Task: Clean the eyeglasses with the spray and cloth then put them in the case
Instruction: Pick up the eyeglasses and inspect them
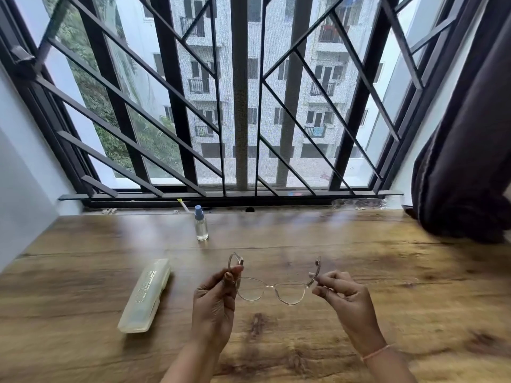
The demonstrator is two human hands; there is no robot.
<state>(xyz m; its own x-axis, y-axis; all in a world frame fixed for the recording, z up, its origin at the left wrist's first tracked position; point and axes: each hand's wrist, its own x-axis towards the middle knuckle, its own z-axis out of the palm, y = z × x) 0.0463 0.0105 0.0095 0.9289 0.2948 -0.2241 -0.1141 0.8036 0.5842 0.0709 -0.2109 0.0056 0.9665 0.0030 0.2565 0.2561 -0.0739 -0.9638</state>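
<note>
Two bare forearms, entering from the near edge; a thin pink band (376, 352) circles the right wrist.

Left hand (213, 305): thumb and forefinger pinch one temple of the eyeglasses (272, 290) close to its hinge; the other fingers are curled.

Right hand (345, 297): fingertips pinch the opposite temple the same way.

Eyeglasses: clear, pale frame with rounded, slightly cat-eye lenses and a thin bridge. Both temples are unfolded and point away from the person, their curved tips uppermost. The pair hangs between the two hands, lifted above the wooden table (387, 272), with the lenses lower than the fingertips.

Case (145, 295): long, translucent, yellowish, closed. It lies flat on the table to the left of the left hand, apart from it and angled.

Spray bottle (201, 223): small, clear, with a blue cap. It stands upright near the far table edge, beyond the glasses.

Backdrop: dark window grille (177, 106); dark curtain (470, 161) at the right.
</note>
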